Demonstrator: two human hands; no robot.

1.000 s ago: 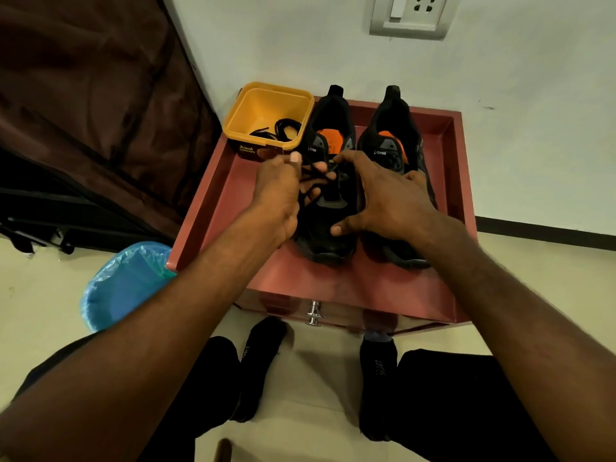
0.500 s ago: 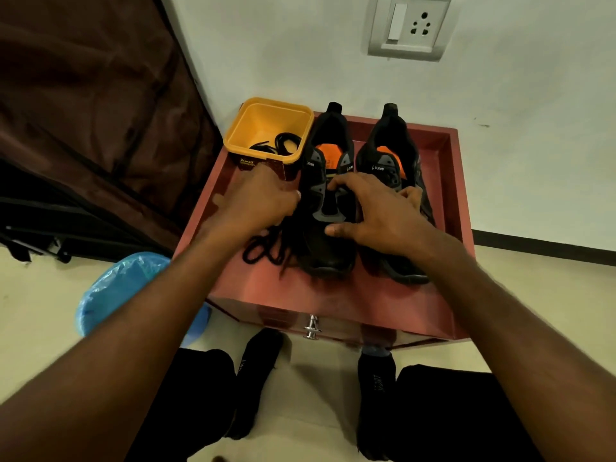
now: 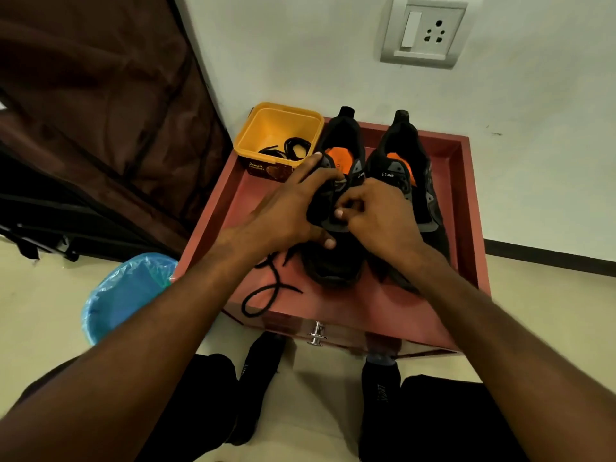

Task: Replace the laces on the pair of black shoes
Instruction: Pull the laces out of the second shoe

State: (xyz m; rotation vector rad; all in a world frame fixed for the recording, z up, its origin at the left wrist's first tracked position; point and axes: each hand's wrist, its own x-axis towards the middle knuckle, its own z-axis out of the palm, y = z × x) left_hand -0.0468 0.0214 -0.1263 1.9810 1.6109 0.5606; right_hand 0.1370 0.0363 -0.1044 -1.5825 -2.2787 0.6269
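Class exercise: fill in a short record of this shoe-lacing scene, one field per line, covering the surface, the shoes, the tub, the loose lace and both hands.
surface: red tray-topped table
shoes: two black shoes, left shoe and right shoe, side by side
tub: yellow tub beside the left shoe, with black laces inside
loose lace: black lace on the table's near left
left hand: grips the left shoe
right hand: fingers curled at its lacing area; what it pinches is unclear

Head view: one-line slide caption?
Both hands, left and right, work on the left shoe on a red tray; a loose lace lies beside it.
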